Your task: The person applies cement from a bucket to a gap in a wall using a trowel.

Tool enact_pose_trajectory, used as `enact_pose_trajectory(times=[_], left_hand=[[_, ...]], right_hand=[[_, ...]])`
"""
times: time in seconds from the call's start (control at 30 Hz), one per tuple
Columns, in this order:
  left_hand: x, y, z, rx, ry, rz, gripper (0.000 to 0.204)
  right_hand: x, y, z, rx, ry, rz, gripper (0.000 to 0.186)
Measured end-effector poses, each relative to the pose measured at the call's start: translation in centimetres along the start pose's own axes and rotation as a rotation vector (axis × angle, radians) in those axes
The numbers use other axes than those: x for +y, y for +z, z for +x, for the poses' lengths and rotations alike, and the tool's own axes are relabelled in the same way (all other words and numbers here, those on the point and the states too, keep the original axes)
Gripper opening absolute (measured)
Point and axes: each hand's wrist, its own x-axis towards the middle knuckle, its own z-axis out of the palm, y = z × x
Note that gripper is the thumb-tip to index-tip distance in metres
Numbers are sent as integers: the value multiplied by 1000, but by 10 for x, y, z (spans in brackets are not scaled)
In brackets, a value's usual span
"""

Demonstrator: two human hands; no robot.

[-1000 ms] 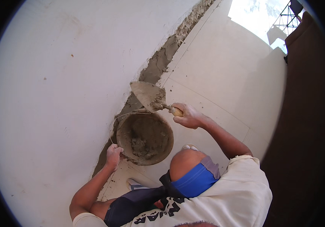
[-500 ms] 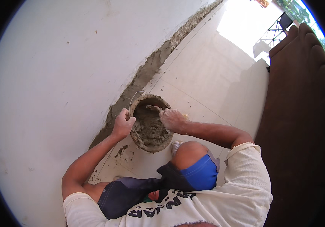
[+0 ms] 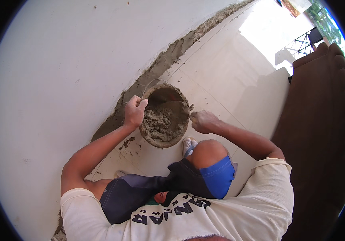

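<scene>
A round bucket [image 3: 152, 140] of grey, lumpy mortar [image 3: 160, 120] stands tilted on the tiled floor beside the wall. My left hand [image 3: 135, 110] is closed on its wire handle at the left rim. My right hand [image 3: 203, 121] grips a trowel at the bucket's right side; the blade is hard to make out against the mortar and rim.
A white wall [image 3: 52, 80] fills the left, with a rough cement strip [image 3: 164, 56] along its foot. Pale floor tiles [image 3: 228, 92] run to the right. A brown upholstered piece of furniture [image 3: 309, 116] bounds the right side, with a dark metal frame [image 3: 301, 46] behind it.
My right hand came down with the trowel into the bucket, then drew back to the right rim. My left hand lifted and moved up, tilting the bucket; more mortar shows inside.
</scene>
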Motion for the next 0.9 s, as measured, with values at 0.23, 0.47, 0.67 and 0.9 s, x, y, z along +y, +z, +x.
enact_pose_trajectory(times=[0.23, 0.47, 0.67, 0.9], left_hand=[[-14, 4, 5, 49, 51, 59, 29], [-30, -11, 16, 96, 50, 27, 29], [-25, -10, 15, 118, -9, 25, 29], [-14, 3, 11, 146, -27, -35, 27]], right_hand=[[-35, 58, 13, -108, -24, 478, 37], [5, 60, -5, 360, -155, -103, 36], [-19, -4, -25, 351, -51, -205, 28], [-13, -14, -1, -1, 52, -182, 28]])
